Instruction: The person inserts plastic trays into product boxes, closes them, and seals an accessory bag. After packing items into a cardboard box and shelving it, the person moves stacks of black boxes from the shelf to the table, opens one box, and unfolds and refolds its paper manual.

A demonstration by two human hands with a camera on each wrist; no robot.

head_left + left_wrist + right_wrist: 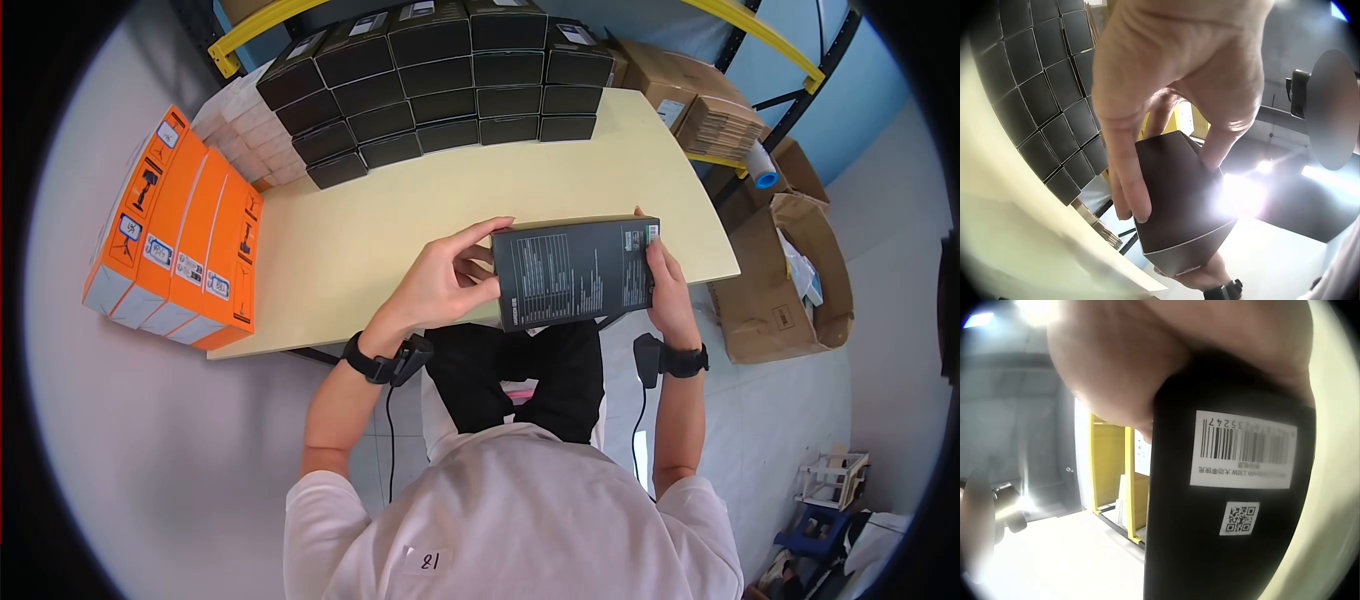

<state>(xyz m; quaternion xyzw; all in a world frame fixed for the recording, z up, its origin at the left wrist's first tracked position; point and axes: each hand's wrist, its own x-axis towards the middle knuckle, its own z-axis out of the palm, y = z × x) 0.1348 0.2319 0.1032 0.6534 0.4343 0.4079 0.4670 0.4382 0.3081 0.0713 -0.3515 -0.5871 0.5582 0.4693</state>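
A dark grey cardboard box (575,275) with small white print is held up over the front edge of the table. My left hand (445,275) grips its left end; in the left wrist view, fingers (1127,181) lie along one side of the box (1179,194) and the thumb is on the opposite side. At the right end, my right hand (672,290) holds the box with its thumb on the printed face. The right wrist view shows a barcode label (1244,450) and a QR code sticker (1239,519) on the box's end.
Stacked black boxes (430,70) line the back of the pale table (400,195). Orange boxes (180,230) stand at the left, beside white boxes (245,130). An opened carton (770,300) sits on the floor to the right, below shelving with brown cartons (680,80).
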